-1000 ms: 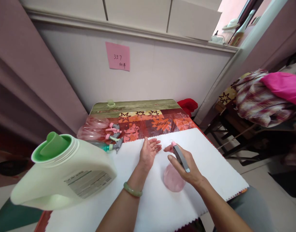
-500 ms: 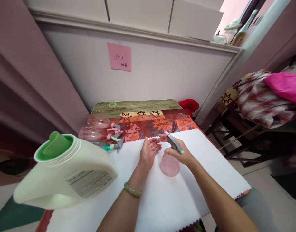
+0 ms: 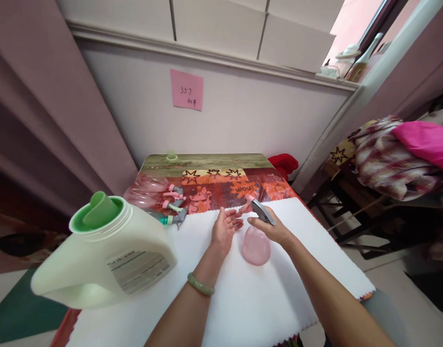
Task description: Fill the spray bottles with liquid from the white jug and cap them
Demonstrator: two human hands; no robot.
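1. Clearly, the green-white jug (image 3: 151, 233) was the largest thing on the tabletop (image 3: 224, 160), standing near its left side with a green spout (image 3: 100, 210) showing in the mouth; every place below was reckoned from this jug.
2. Well to the right of the jug, the pink spray bottle (image 3: 256, 248) was in the person's right hand (image 3: 272, 227). That hand was wrapped around the bottle's top, by the grey sprayer head (image 3: 261, 211), with the pink nozzle pointing away from the person. Whether the bottle's base touched the white cloth (image 3: 232, 308) beneath it could not be told.
3. Between the jug and the pink spray bottle, the left hand (image 3: 223, 231) was open and held nothing, its palm turned up and its fingers slightly curled near the nozzle. A green bangle (image 3: 200, 285) circled that wrist.
4. Just beyond the jug, several clear pink bottles (image 3: 145, 188) lay on their sides, their trigger heads (image 3: 176, 195) directed to the right; nearest the jug among them was one with a teal collar (image 3: 167, 220).
5. Farther behind the jug, a small green cap (image 3: 171, 157) sat close to the tabletop's far edge.
6. Above and beyond the jug, a pink note (image 3: 187, 90) marked "357" was fixed to the wall (image 3: 243, 106).
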